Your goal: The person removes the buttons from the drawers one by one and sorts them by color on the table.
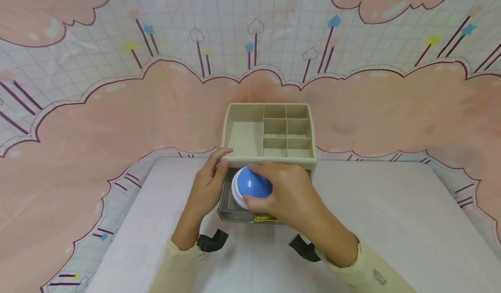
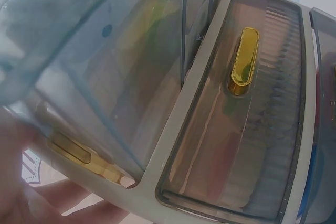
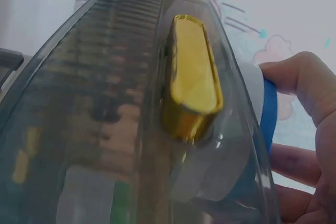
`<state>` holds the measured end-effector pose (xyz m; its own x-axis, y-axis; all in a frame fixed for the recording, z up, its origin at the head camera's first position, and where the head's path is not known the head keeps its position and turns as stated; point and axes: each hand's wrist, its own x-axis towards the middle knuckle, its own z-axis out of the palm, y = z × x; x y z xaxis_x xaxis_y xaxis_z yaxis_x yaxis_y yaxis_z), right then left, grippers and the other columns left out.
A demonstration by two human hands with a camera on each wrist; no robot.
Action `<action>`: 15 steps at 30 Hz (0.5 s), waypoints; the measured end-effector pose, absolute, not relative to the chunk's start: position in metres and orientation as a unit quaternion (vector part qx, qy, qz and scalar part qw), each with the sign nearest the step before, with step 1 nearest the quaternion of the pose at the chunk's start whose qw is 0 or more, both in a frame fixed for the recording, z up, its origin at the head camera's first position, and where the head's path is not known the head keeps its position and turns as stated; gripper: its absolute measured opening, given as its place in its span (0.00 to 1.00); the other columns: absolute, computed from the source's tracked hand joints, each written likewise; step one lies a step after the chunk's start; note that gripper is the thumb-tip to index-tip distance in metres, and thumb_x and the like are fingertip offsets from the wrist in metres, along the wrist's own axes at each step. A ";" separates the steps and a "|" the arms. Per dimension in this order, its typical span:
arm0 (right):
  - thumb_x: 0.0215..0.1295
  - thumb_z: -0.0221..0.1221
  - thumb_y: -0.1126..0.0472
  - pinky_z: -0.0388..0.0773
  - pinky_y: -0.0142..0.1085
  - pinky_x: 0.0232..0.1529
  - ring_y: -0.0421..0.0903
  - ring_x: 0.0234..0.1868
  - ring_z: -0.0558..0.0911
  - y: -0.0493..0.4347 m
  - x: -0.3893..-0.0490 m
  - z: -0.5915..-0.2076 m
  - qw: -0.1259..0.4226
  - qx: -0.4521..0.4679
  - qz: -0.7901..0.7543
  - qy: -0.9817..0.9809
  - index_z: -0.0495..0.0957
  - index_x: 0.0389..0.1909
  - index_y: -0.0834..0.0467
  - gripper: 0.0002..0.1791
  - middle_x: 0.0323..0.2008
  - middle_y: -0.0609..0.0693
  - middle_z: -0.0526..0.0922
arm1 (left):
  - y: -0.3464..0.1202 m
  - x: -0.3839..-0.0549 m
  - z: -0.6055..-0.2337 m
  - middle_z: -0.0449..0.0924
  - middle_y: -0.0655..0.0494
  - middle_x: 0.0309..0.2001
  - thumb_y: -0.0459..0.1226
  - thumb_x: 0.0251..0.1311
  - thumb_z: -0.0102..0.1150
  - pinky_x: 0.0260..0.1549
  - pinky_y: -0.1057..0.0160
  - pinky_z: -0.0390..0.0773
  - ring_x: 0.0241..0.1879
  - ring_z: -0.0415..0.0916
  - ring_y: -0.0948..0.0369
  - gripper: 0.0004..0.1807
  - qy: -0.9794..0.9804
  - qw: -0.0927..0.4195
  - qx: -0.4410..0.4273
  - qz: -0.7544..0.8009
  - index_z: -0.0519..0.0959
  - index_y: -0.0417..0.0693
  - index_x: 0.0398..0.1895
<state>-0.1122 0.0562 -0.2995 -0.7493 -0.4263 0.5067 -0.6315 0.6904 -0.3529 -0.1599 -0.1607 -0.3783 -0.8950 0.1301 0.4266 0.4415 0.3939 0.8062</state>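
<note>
My right hand (image 1: 289, 193) grips a round, jar-like object (image 1: 252, 183) with a smooth blue dome and a white rim. Thumb and fingers lie on either side of the dome. The object is tilted, over and partly within the smoky clear drawer (image 1: 235, 216), which is pulled out of a beige desk organizer (image 1: 244, 138). Through the drawer front in the right wrist view, its white part shows behind the gold handle (image 3: 195, 72). My left hand (image 1: 207, 186) rests against the organizer's left side, fingertips at its front top edge and thumb beside the drawer.
The organizer's top has one large compartment and several small ones. Below the pulled drawer, a closed drawer front (image 2: 231, 124) has its own gold handle (image 2: 245, 59). A white tabletop (image 1: 391, 223) lies around it, with a cloud-patterned cloth (image 1: 372, 110) behind.
</note>
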 end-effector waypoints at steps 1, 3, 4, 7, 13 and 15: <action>0.50 0.76 0.45 0.89 0.42 0.42 0.47 0.45 0.90 0.058 -0.112 -0.300 0.195 0.295 0.269 -0.896 0.87 0.53 0.57 0.30 0.48 0.51 0.90 | -0.161 -0.160 -0.379 0.74 0.49 0.69 0.40 0.80 0.46 0.65 0.39 0.74 0.67 0.75 0.48 0.18 -0.822 0.149 -0.172 -0.523 0.72 0.60 0.68; 0.51 0.76 0.45 0.89 0.43 0.43 0.48 0.47 0.90 0.061 -0.111 -0.300 0.193 0.295 0.283 -0.892 0.86 0.54 0.57 0.30 0.49 0.51 0.90 | -0.161 -0.160 -0.380 0.74 0.48 0.69 0.40 0.80 0.47 0.65 0.39 0.74 0.67 0.75 0.47 0.18 -0.821 0.147 -0.171 -0.523 0.72 0.60 0.68; 0.51 0.76 0.46 0.89 0.43 0.43 0.49 0.47 0.90 0.063 -0.110 -0.300 0.196 0.296 0.290 -0.889 0.86 0.54 0.57 0.30 0.50 0.51 0.89 | -0.161 -0.160 -0.380 0.74 0.48 0.69 0.40 0.80 0.47 0.65 0.39 0.74 0.67 0.74 0.47 0.18 -0.821 0.146 -0.172 -0.524 0.72 0.60 0.68; 0.50 0.76 0.47 0.89 0.44 0.44 0.50 0.50 0.89 0.069 -0.108 -0.299 0.208 0.300 0.306 -0.879 0.86 0.54 0.57 0.31 0.51 0.52 0.89 | -0.160 -0.160 -0.381 0.74 0.48 0.70 0.40 0.80 0.47 0.64 0.37 0.74 0.67 0.74 0.45 0.18 -0.822 0.147 -0.173 -0.522 0.71 0.60 0.69; 0.46 0.78 0.49 0.88 0.47 0.44 0.54 0.52 0.88 0.086 -0.104 -0.299 0.236 0.294 0.311 -0.872 0.87 0.54 0.55 0.31 0.54 0.54 0.88 | -0.161 -0.160 -0.380 0.74 0.48 0.69 0.41 0.80 0.47 0.62 0.34 0.74 0.66 0.74 0.44 0.19 -0.826 0.145 -0.170 -0.518 0.71 0.62 0.69; 0.45 0.78 0.51 0.89 0.47 0.43 0.54 0.52 0.88 0.093 -0.104 -0.300 0.242 0.291 0.313 -0.871 0.87 0.54 0.55 0.31 0.54 0.54 0.88 | -0.162 -0.160 -0.380 0.74 0.48 0.69 0.41 0.80 0.46 0.62 0.34 0.74 0.66 0.75 0.45 0.19 -0.825 0.144 -0.169 -0.519 0.71 0.62 0.69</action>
<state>-0.1035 0.0927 -0.3003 -0.7131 -0.3558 0.6040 -0.6589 0.6343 -0.4043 -0.1601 -0.1622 -0.3804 -0.9011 0.1303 0.4135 0.4291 0.4038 0.8080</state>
